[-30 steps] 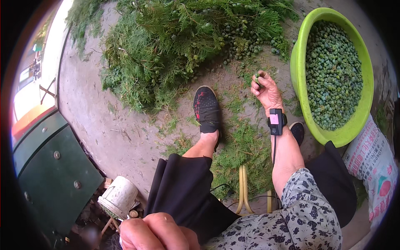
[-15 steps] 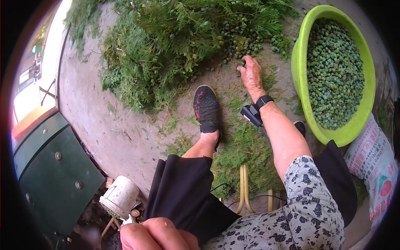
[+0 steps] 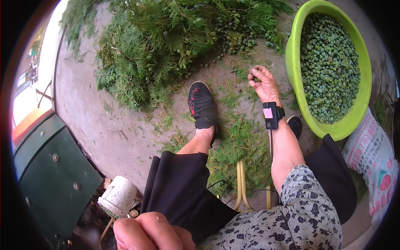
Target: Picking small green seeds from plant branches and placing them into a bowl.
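Observation:
My right hand [image 3: 264,85] is above the ground between the heap and the basin, palm turned up and fingers curled around a few small green cones [image 3: 256,79]. Little of these shows between the fingers. A heap of cut evergreen branches [image 3: 154,46] lies ahead, with loose green cones [image 3: 237,39] at its right side. On the right stands a lime-green basin [image 3: 295,62], filled with similar green cones [image 3: 331,68]. My left hand [image 3: 152,233] is close at the lower edge, its fingers closed; what they hold, if anything, is hidden.
Green sprigs [image 3: 241,146] litter the ground between my shoes. A white bucket [image 3: 121,193] lies tipped at the lower left beside a dark green panel [image 3: 58,179]. A printed white sack [image 3: 371,154] rests by the basin. Yellow curved legs [image 3: 241,187] show below me.
My right hand has drawn back from the loose cones beside the heap toward me and slightly right, turning palm up with fingers curled. My left hand stays closed at the lower edge.

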Tool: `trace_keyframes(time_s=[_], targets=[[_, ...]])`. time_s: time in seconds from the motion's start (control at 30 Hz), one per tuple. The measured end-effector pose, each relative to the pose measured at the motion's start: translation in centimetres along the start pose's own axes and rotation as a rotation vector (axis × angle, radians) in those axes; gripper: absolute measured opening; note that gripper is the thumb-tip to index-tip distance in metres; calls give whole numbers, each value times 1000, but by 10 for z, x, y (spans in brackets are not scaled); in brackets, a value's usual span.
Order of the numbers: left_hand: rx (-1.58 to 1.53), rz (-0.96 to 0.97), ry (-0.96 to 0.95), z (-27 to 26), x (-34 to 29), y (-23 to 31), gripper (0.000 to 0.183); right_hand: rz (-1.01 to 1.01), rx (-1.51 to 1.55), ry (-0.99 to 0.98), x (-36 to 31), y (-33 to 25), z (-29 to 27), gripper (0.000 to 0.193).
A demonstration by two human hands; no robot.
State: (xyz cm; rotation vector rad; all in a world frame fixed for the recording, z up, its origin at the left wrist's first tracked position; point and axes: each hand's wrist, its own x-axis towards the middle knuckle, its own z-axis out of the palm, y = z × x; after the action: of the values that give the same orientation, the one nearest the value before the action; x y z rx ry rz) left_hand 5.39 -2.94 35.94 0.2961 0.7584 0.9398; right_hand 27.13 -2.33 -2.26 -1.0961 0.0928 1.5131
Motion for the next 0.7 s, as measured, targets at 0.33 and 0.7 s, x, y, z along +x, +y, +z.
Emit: trace_keyframes(time_s=[0.33,0.7], targets=[[3,6,8,0,2,0,20,-588,-1382,77,37,44,22,14],[-71,12,-40,-9,0,0,21,-443,-1035,50,37,28,39,17]])
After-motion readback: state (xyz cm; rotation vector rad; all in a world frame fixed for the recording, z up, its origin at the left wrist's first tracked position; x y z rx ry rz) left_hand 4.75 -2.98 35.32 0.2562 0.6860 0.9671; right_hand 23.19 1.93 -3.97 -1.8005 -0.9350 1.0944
